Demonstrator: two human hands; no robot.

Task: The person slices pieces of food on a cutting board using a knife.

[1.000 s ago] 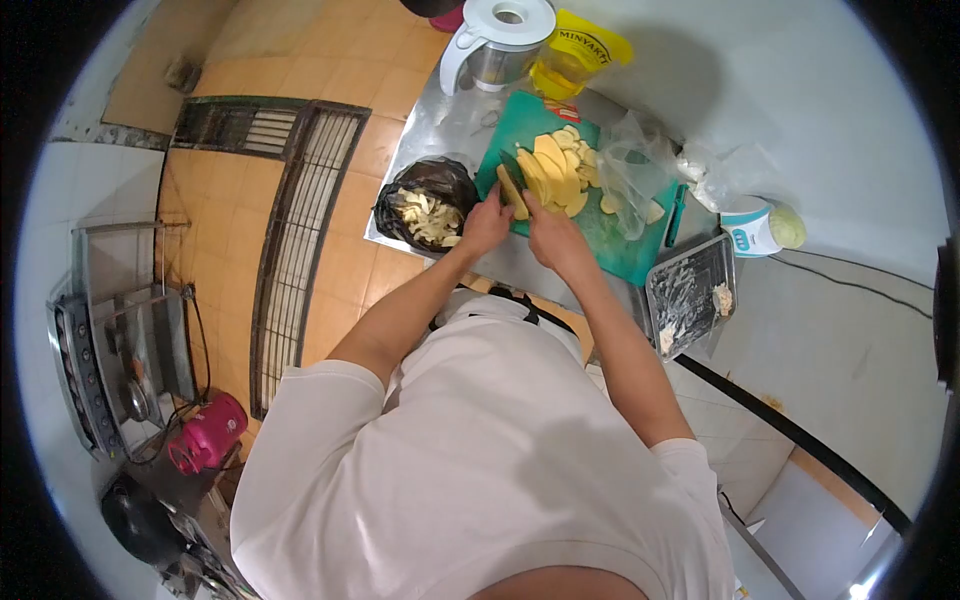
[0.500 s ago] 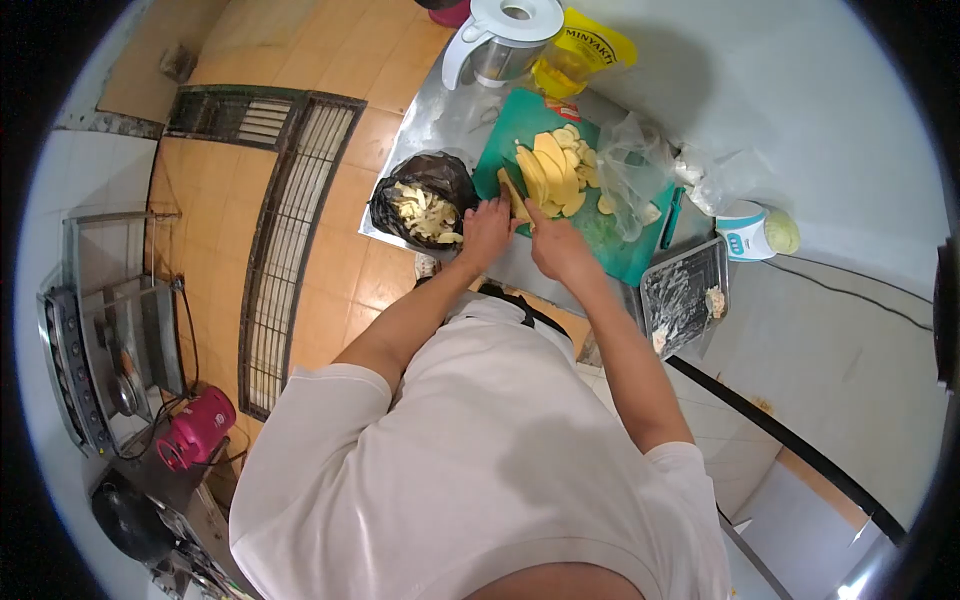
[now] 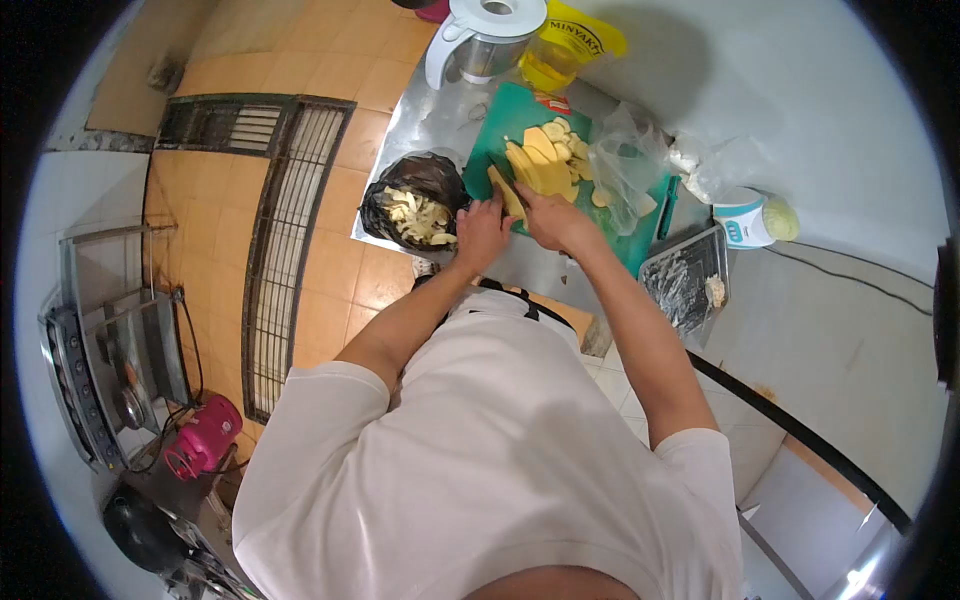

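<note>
Yellow piece (image 3: 509, 199) is lying on the green board (image 3: 497, 122), left hand (image 3: 484, 232) gripping its edge, right hand (image 3: 554, 222) gripping a knife (image 3: 507, 176); many slices (image 3: 545, 166) are lying already cut, apparently leaving at least this piece.

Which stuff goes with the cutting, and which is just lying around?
Seems part of the cutting:
- knife in the right hand
- yellow piece at the left hand
- slices
- board
- black bag of scraps

Probably lying about:
- lidded jug
- yellow pouch
- metal tray
- pink cylinder
</note>
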